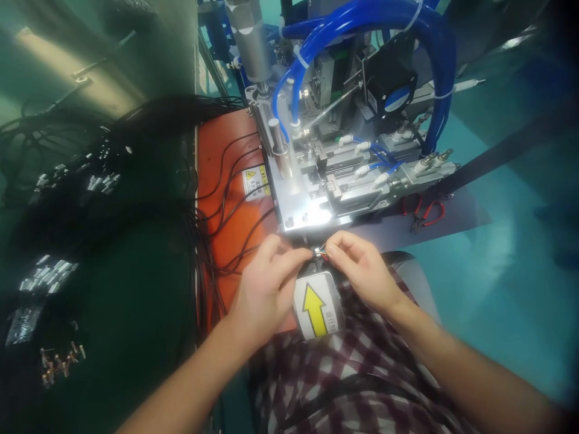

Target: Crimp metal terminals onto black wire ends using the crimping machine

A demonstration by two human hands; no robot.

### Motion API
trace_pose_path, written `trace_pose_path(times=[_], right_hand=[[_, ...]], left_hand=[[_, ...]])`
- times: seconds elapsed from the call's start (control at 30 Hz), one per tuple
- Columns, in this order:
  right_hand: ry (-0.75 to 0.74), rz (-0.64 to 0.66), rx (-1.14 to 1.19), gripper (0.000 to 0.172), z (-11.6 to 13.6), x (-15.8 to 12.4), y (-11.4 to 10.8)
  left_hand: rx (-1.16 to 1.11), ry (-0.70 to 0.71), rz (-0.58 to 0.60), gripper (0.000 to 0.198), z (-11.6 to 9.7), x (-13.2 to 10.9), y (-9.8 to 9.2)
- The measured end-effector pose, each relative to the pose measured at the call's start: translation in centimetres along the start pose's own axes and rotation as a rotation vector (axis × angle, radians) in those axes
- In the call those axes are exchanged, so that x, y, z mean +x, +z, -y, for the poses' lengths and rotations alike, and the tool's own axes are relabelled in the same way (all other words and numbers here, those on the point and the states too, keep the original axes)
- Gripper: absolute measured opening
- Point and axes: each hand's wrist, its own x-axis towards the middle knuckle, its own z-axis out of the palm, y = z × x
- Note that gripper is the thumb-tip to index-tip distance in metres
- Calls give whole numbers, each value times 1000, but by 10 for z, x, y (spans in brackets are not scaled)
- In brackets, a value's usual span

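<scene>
In the head view, my left hand [274, 274] is closed in a pinch, its thumb and index finger at the left side of a small white connector [317, 251]. My right hand [359, 265] pinches the thin coloured wires [323, 254] on the connector's right side. Both hands meet just in front of the metal machine's lower edge. Below them sits a pale cover with a yellow arrow [315, 308]. The fingers hide part of the connector, and its fine detail is too small to make out.
Ahead stands a machine [312, 205] with metal slides and thick blue hoses [362, 15]. Black cables [221, 235] cross the orange board [226, 157] at left. Bundled cables with shiny ends [54, 274] lie farther left. Red-handled pliers [425, 216] rest at right.
</scene>
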Motion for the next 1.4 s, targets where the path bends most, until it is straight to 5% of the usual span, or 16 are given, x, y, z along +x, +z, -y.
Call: trace_pose_path(times=[1.4], right_hand=[[-97,-13,-83,18,-14,7,3]], left_hand=[[163,68,-20,31,5,-7,8]])
